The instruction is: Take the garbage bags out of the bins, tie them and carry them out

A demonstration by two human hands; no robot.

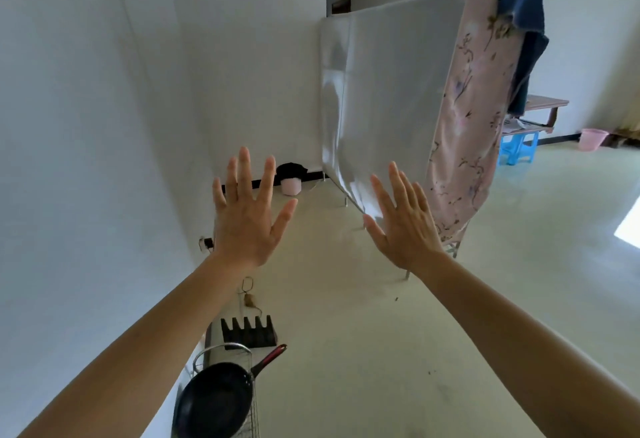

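My left hand (pixel 247 211) and my right hand (pixel 403 226) are stretched out in front of me, fingers spread and straight, holding nothing. Beyond my left hand, a small pink bin (pixel 291 185) lined with a black garbage bag (pixel 291 170) stands on the floor against the far wall, in the corner beside the cloth wardrobe. A second pink bin (pixel 593 139) stands on the floor at the far right near a wall; no bag is visible in it.
A tall wardrobe (pixel 388 91) covered in white and floral cloth stands ahead on thin legs. A blue stool (pixel 517 150) and a low wooden table (pixel 543 108) sit behind it. At the lower left are a black frying pan (pixel 214 399), a wire rack and a knife block (pixel 247 332). Open floor runs between.
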